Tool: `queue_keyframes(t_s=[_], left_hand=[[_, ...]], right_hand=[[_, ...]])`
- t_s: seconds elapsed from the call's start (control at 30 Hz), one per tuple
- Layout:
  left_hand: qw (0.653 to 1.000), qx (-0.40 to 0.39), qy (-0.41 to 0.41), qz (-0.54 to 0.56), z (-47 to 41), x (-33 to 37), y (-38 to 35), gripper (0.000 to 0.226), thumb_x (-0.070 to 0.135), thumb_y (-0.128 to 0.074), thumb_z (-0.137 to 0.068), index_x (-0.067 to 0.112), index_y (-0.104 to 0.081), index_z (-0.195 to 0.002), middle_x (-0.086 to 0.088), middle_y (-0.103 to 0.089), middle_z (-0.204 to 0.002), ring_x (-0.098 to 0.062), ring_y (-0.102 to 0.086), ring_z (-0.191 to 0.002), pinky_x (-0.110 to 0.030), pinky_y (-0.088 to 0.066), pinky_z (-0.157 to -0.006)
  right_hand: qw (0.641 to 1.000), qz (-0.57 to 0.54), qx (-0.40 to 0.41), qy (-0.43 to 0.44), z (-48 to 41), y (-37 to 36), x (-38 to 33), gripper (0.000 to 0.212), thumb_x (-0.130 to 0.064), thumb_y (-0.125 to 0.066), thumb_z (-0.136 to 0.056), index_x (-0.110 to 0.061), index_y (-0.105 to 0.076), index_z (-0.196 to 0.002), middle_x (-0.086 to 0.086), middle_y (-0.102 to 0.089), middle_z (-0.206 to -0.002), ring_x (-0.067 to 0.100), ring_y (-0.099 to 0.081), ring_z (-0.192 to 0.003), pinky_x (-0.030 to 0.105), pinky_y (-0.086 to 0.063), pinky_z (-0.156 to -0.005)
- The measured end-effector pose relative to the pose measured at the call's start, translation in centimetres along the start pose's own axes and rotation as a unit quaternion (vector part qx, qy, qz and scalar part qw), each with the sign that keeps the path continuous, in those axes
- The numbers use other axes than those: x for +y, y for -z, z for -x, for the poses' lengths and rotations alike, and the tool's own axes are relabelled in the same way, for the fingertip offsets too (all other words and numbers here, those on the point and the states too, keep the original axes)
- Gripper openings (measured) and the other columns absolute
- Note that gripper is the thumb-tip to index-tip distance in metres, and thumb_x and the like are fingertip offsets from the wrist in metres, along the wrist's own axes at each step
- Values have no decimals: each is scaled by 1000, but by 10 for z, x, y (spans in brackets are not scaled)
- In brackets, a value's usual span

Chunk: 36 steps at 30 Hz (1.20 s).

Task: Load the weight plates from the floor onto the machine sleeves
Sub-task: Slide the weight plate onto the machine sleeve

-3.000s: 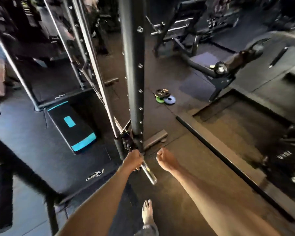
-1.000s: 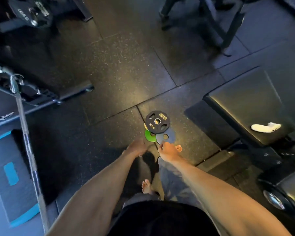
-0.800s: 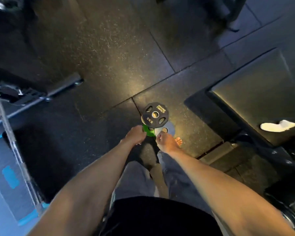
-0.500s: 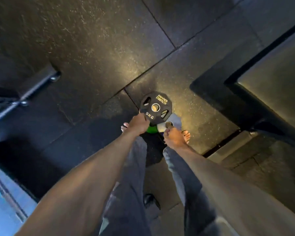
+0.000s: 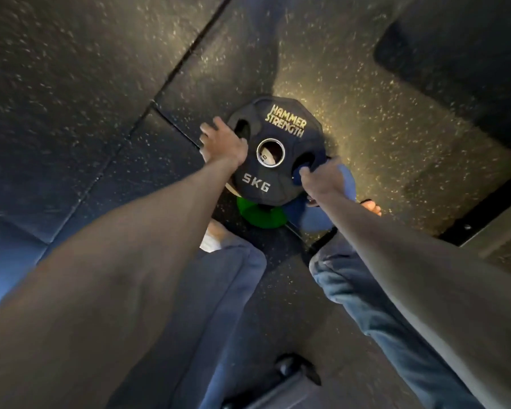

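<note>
My left hand (image 5: 223,143) and right hand (image 5: 322,180) grasp the black rubber 5 kg plate (image 5: 275,149) mid-frame; green plate (image 5: 260,215) and blue plate (image 5: 319,214) beneath remain; nothing loaded yet, I judge.

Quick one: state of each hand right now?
Left hand: closed on the black plate, gripping its left edge.
Right hand: closed on the same plate, at its right grip hole.
</note>
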State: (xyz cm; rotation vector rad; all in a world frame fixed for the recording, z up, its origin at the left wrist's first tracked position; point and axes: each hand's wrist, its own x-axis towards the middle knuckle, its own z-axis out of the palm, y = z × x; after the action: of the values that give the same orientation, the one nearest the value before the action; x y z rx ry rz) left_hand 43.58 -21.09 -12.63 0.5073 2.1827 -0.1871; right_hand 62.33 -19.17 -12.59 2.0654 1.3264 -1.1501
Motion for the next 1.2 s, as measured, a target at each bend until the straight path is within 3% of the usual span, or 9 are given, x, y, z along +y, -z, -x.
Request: queue_keyframes(t_s=[0.07,0.23,0.37,0.53,0.7,0.83,0.93,1.07,1.2], left_hand=[[1000,4,10,-6,-19,-2,-10,71,32,-66,-91,9,-27,-146,-20,-26,-149,-40,-44,-131,-47,-42,-103],[999,7,-36,-25,-34,-13,-21,55,23,-65,-93,12,-36,-139,-21,-27,-146,-45,-55,-117,-46,-48,-96],[1000,8,-21,17,-21,-18,-12,44,15,-61,-95,9,-41,-134,-21,-45,-139,-41,-54,-123,-44,-45,-99],[996,1,14,85,46,-33,42,50,19,-60,-95,8,-35,-137,-20,-53,-135,-39,-53,-124,-44,-43,-101],[974,-54,65,212,166,-64,135,63,24,-62,-92,10,-34,-146,-18,-51,-142,-37,-50,-130,-39,-43,-106],[922,-79,129,357,272,-111,199,74,19,-72,-62,10,-51,-133,-14,-63,-129,-33,-64,-112,-47,-56,-92],[859,-67,153,484,382,-128,256,46,5,-69,-75,8,-55,-119,-15,-64,-109,-32,-67,-91,-47,-60,-72],[770,-14,162,617,494,-155,281,21,-8,-58,-81,5,-61,-97,-20,-62,-88,-22,-63,-57,-30,-54,-50],[685,62,179,703,587,-187,259,37,-10,-64,-68,-3,-59,-104,-21,-61,-82,-28,-62,-63,-31,-54,-49]], right_hand=[[1000,-10,19,-2,-16,-11,-1,82,-34,-56,-94,3,-10,-151,20,-58,-126,40,-66,-101,41,-59,-59],[999,19,39,30,-23,-24,6,78,-23,-46,-100,8,3,-152,21,-62,-111,35,-65,-94,42,-56,-75],[994,25,63,83,1,-3,-1,56,-16,-46,-99,4,-20,-144,-2,-44,-69,26,-53,-72,35,-36,-57],[981,45,89,167,76,53,-21,44,-18,-49,-98,-3,-31,-135,3,-52,-88,33,-61,-88,42,-48,-69],[977,12,79,199,203,136,-61,56,-13,-50,-98,-1,-26,-147,3,-56,-87,26,-57,-90,27,-36,-70],[971,-11,49,233,319,197,-86,56,-12,-56,-96,1,-30,-144,20,-55,-137,33,-53,-128,30,-38,-101],[969,-38,16,242,396,234,-96,71,-18,-59,-95,1,-21,-152,17,-45,-149,29,-43,-139,31,-29,-115],[962,-52,-37,266,469,262,-85,45,-24,-67,-86,-5,-52,-125,15,-65,-118,30,-60,-117,37,-47,-97],[935,1,-119,333,524,272,-68,16,-26,-67,-81,-12,-61,-82,18,-70,-89,35,-70,-90,45,-57,-81]])
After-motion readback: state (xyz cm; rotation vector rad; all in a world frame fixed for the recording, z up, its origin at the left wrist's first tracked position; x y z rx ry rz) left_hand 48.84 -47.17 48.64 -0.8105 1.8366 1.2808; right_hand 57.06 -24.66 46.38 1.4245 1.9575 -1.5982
